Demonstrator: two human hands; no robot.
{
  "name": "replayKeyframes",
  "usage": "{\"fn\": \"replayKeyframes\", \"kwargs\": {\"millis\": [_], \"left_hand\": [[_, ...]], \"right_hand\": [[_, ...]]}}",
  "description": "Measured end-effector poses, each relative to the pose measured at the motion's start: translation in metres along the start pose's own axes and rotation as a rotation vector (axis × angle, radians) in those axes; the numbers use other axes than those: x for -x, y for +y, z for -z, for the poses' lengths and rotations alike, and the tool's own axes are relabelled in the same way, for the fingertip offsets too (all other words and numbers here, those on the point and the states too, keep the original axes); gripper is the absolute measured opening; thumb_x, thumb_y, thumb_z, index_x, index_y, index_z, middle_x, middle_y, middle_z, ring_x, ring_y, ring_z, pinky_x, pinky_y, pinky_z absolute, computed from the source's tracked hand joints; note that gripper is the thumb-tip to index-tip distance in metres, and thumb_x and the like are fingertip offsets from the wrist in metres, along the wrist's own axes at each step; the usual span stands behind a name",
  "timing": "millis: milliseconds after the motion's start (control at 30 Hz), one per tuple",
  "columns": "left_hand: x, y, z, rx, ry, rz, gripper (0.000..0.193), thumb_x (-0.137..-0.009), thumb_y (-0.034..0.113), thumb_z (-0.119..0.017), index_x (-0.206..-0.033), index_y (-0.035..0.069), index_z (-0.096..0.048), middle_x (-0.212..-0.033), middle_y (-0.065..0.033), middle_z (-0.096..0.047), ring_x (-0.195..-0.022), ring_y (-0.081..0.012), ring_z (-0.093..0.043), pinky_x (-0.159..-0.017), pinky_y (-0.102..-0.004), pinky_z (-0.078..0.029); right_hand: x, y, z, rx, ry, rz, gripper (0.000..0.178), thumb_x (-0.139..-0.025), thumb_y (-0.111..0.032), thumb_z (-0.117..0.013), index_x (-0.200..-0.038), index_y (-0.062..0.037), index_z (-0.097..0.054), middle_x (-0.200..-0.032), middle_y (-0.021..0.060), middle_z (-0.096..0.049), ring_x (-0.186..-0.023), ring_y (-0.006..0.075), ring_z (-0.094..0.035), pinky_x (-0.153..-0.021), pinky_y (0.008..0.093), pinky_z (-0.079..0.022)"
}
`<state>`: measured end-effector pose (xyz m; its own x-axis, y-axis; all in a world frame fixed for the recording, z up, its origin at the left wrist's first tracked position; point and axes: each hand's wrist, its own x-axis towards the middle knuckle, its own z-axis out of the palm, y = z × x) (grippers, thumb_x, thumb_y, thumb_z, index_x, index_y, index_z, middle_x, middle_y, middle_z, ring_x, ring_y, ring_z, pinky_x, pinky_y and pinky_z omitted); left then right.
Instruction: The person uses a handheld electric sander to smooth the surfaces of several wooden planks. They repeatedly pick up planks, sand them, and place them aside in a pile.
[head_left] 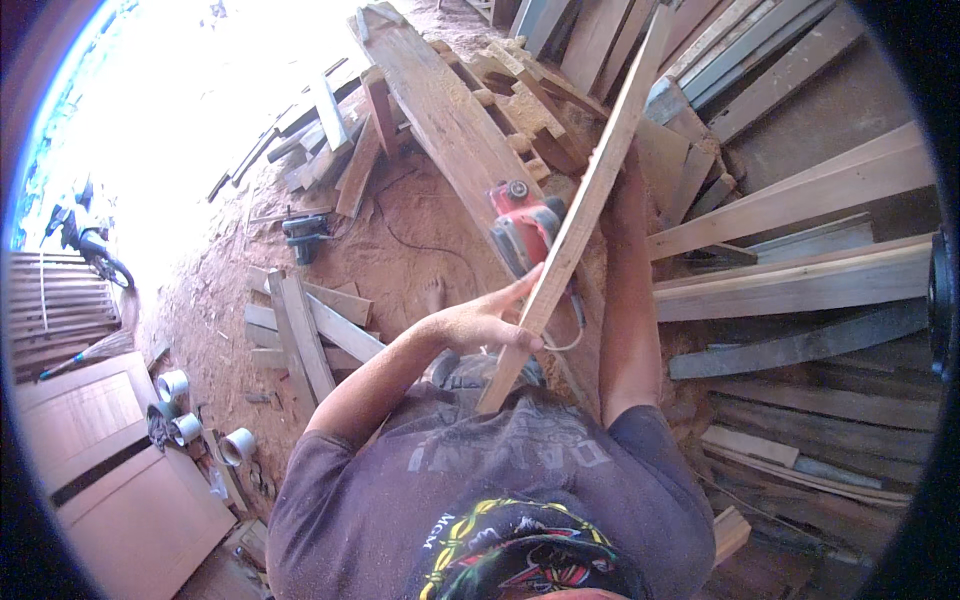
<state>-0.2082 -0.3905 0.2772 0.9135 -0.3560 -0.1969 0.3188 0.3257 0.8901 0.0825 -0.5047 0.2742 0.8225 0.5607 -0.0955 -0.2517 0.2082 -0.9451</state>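
Note:
A long, pale wooden strip (574,235) slants upward from my lap, its far end raised toward the stacked timber. My left hand (503,316) grips it near the lower end, thumb across its face. Farther up, my right hand (622,172) is mostly hidden behind the strip; what look like its fingertips show at the strip's left edge. Beneath and left of the strip, a red and grey power tool, perhaps an electric planer (524,232), sits on a thick wooden plank (440,95). A pale cord loops beside my left hand.
A dark teal power tool (306,234) lies on the sandy ground at left, near loose offcuts (300,330). Long boards (800,280) lean along the right. Wooden panels (140,500) and white pots (238,446) are at lower left, a motorcycle (90,235) beyond.

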Motion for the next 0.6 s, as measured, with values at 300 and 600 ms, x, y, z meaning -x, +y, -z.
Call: {"fn": "replayKeyframes", "kwargs": {"millis": [300,600], "left_hand": [[0.012,0.049,0.132,0.035,0.305,-0.028,0.116,-0.088,0.037,-0.082,-0.173,0.008,-0.009,-0.164,-0.0173,-0.04,-0.146,-0.0244,-0.042,-0.123,-0.0403,-0.031],[-0.009,0.0,0.225,0.148,0.541,0.026,0.108,-0.088,0.04,-0.079,-0.172,0.018,-0.015,-0.159,-0.0066,-0.048,-0.141,-0.0237,-0.048,-0.116,-0.0439,-0.039]], "right_hand": [[-0.141,0.086,-0.147,-0.023,-0.038,-0.055,0.059,-0.107,-0.066,-0.049,-0.118,-0.011,-0.066,-0.088,0.0048,-0.069,-0.075,0.0164,-0.067,-0.067,0.0313,-0.056],[-0.074,0.21,-0.175,0.462,-0.208,-0.179,0.075,-0.109,-0.07,-0.036,-0.143,-0.009,-0.062,-0.119,0.0099,-0.071,-0.11,0.0184,-0.068,-0.096,0.0352,-0.055]]}}
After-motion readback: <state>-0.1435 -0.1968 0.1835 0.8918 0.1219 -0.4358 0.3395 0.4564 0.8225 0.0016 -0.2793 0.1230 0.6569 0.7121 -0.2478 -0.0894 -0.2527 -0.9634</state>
